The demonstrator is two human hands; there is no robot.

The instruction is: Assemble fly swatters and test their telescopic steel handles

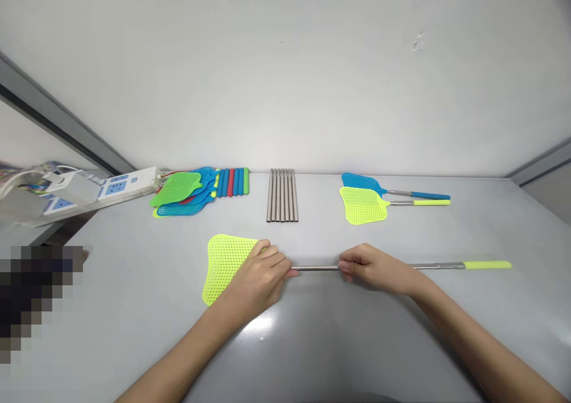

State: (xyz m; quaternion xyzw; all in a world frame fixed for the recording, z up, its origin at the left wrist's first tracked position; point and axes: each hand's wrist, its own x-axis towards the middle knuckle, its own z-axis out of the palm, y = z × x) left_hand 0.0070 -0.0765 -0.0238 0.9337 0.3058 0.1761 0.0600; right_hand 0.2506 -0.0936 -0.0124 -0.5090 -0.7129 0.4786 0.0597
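A yellow fly swatter (225, 266) with a long metal telescopic rod lies crosswise in front of me, its rod drawn out and its yellow grip (487, 265) far to the right. My left hand (263, 275) is closed around the neck, where the perforated head meets the rod; the fingers hide that joint. Farther along, my right hand (370, 266) pinches the metal rod (316, 267) between thumb and fingers. Behind my right hand lie two swatters with rods pushed in, a blue one (363, 182) and a yellow one (363, 207).
At the back left, loose green, blue and red swatter heads (178, 189) overlap beside a row of coloured grips (234, 182). Several metal rods (282, 196) lie side by side at back centre. A white power strip (129, 186) with plugs runs along the table's left edge. A wall closes the back.
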